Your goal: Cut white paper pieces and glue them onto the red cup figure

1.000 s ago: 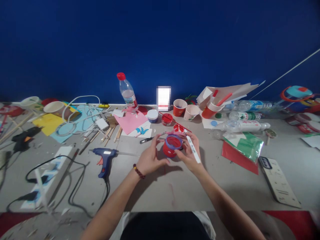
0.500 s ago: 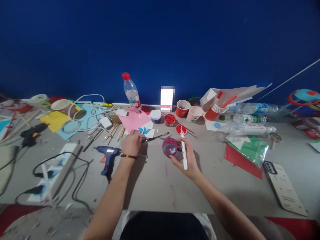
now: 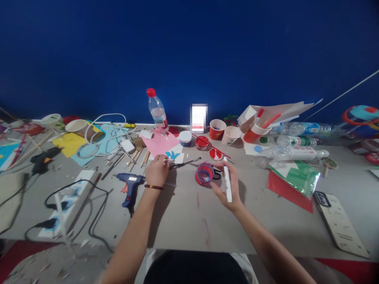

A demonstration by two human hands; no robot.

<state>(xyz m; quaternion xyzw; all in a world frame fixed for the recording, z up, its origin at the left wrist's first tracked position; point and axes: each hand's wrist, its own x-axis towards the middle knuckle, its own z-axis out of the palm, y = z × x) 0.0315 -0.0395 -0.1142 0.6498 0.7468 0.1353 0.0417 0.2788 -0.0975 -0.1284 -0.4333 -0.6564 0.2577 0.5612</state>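
Observation:
My left hand [image 3: 156,170] is closed at the near edge of a white paper with a blue leaf-like shape [image 3: 170,154]; what its fingertips pinch is hidden. A paintbrush [image 3: 185,163] lies just right of it. My right hand [image 3: 229,183] holds a white marker [image 3: 227,181] upright against the palm. Its thumb and forefinger are spread beside a clear round cup [image 3: 204,174] with red paint on it, standing on the table. Behind those fingers show the black handles of scissors [image 3: 217,174]. An open jar of red paint [image 3: 201,142] and its red-smeared lid [image 3: 216,154] are farther back.
A blue glue gun [image 3: 130,185] and a power strip [image 3: 69,205] with cords lie at left. A water bottle [image 3: 158,112] and paper cups [image 3: 217,129] stand at the back. Plastic bottles [image 3: 299,152], coloured sheets [image 3: 293,185] and a phone [image 3: 340,225] lie at right.
My right hand has let go of the cup and drawn slightly right with the marker; the cup now stands on the table. My left hand stays nearly in place.

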